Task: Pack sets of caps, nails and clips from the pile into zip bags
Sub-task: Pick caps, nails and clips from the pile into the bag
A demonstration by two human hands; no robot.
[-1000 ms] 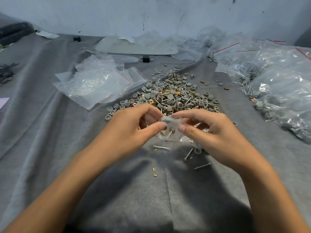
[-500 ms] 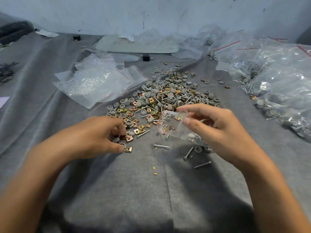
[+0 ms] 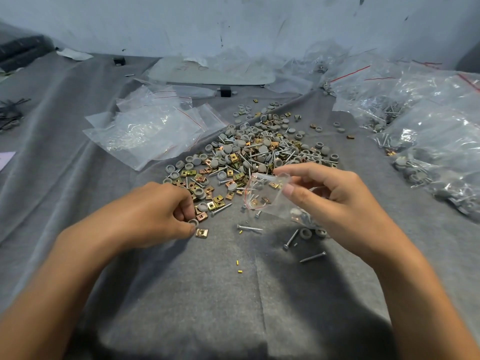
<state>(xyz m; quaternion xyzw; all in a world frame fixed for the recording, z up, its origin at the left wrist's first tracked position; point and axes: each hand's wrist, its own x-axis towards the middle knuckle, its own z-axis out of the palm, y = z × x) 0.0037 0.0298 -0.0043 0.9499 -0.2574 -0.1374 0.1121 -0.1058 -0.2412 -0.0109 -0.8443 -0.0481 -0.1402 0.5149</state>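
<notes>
A pile (image 3: 249, 154) of grey caps, brass clips and silver nails lies on the grey cloth in the middle. My right hand (image 3: 335, 201) holds a small clear zip bag (image 3: 267, 196) with a red seal line, its mouth facing left; a few clips and nails sit inside. At the pile's near left edge my left hand (image 3: 153, 211) pinches a grey cap (image 3: 193, 222) between thumb and fingers. A brass clip (image 3: 201, 233) lies just below that thumb.
A stack of empty zip bags (image 3: 153, 133) lies at the back left. Filled bags (image 3: 428, 131) heap up on the right. Loose nails (image 3: 250, 227) and caps (image 3: 306, 233) lie under my right hand. A wall stands behind.
My left hand let go of the bag, dropped to the pile's near left edge and closed on a cap. My right hand keeps the bag, now held alone and slightly higher.
</notes>
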